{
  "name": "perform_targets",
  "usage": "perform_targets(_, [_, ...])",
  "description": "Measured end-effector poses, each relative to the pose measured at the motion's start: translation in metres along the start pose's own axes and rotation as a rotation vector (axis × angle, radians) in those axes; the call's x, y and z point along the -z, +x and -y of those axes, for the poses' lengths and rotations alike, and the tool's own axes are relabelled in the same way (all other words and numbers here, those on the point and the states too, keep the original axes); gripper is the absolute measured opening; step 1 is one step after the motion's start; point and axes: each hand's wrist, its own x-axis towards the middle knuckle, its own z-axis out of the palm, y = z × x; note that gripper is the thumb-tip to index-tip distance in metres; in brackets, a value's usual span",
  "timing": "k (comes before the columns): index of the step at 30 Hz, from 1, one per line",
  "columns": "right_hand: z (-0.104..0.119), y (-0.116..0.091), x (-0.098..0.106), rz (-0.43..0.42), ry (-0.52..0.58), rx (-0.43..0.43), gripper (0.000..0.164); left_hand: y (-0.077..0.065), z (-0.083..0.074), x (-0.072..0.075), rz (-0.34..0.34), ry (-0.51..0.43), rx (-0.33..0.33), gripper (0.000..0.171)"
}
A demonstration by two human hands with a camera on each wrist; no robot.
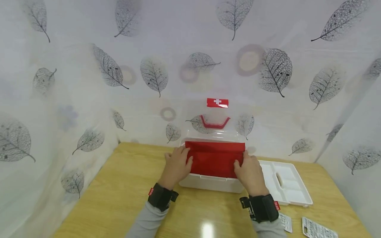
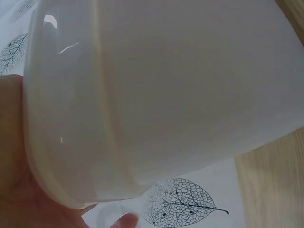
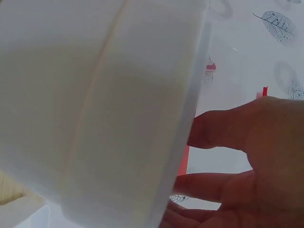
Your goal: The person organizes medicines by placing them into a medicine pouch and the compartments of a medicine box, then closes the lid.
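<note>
A white plastic first-aid box [image 1: 211,185] stands against the back wall, its clear lid raised. Folded red fabric, perhaps a pouch [image 1: 215,165], fills its opening. At the left end, my left hand [image 1: 177,167] holds the red pouch, with thumb in front and fingers further back. My right hand [image 1: 251,173] grips the opposite end in a similar way. In the right wrist view, the box wall [image 3: 123,118] covers much of the scene, and the fingers reach over its rim. The box side [image 2: 190,95] hides most left fingertips in the left wrist view.
Right of the box lies a white divided tray [image 1: 293,180] with a beige handle. Two blister packs [image 1: 318,228] are near the front right, one partly behind the right wrist. The lid carries a red handle [image 1: 215,125] and a red cross label [image 1: 217,102]. Leaf-patterned sheeting surrounds the wooden table [image 1: 119,188].
</note>
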Motion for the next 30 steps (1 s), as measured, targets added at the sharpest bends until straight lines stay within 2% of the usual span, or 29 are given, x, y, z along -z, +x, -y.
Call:
perform_targets(2, [0.003, -0.001, 0.000, 0.008, -0.008, -0.007, 0.053, -0.001, -0.002, -0.001, 0.015, 0.022, -0.003, 0.041])
perform_targets(6, [0.004, -0.003, 0.001, -0.015, -0.022, 0.018, 0.033, -0.002, -0.005, -0.002, 0.076, 0.040, 0.014, 0.040])
perform_targets(11, [-0.001, -0.003, 0.003, -0.017, -0.008, 0.048, 0.033, -0.001, -0.006, -0.004, 0.151, 0.067, 0.021, 0.045])
perform_targets(15, [-0.005, -0.003, 0.007, 0.055, 0.028, 0.076, 0.038, 0.000, -0.006, -0.002, 0.199, 0.101, 0.022, 0.049])
perform_targets(19, [-0.006, -0.006, 0.006, 0.187, 0.049, 0.151, 0.038, 0.002, -0.005, -0.001, 0.223, 0.127, 0.026, 0.051])
perform_targets(22, [-0.008, -0.009, 0.002, 0.188, 0.076, 0.214, 0.036, 0.002, -0.002, -0.002, 0.198, 0.123, 0.019, 0.048])
perform_targets(25, [-0.011, -0.018, 0.005, 0.123, 0.153, 0.255, 0.031, 0.000, 0.000, -0.001, 0.136, 0.105, -0.007, 0.039])
perform_targets(27, [-0.018, -0.027, 0.011, 0.072, 0.197, 0.294, 0.029, -0.001, -0.001, 0.002, 0.076, 0.074, -0.035, 0.032])
perform_targets(30, [-0.034, -0.043, 0.027, 0.004, 0.225, 0.318, 0.027, -0.004, -0.012, 0.008, -0.058, -0.001, -0.137, 0.027])
